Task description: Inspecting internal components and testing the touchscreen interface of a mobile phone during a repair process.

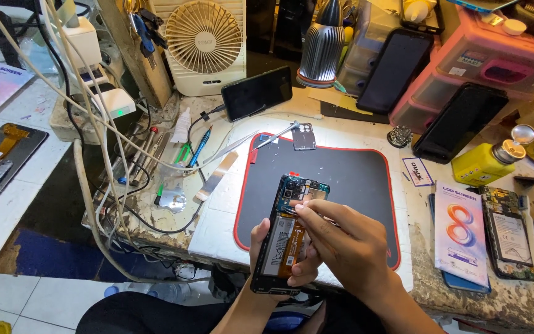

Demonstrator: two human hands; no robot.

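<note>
Head view: the person has an opened phone [290,232] up off the black mat [353,179], back cover gone, battery and green board showing. The left hand [267,247] wraps it from below, fingers closed round the lower edge and side. The right hand [341,238] lies over the middle, fingertips [299,208] pinched narrow at the seam between battery and board; whether they grip a small part or a flex there I cannot tell, it is too small.

From where I stand, the risk is in that pinch. A hard or crooked tug could tear a ribbon or lift a connector off the board. The phone hangs above the bench edge, held by one hand only, so a slip of the left grip could drop it to the floor. A nail or tool pressed into the battery could dent it.

The bench adds its own trouble: the yellow solvent bottle [486,162] sits near on the right, cables trail on the left, and the loose camera cover [303,136] and tweezers [277,135] at the mat's far edge could be knocked off by an elbow.
</note>
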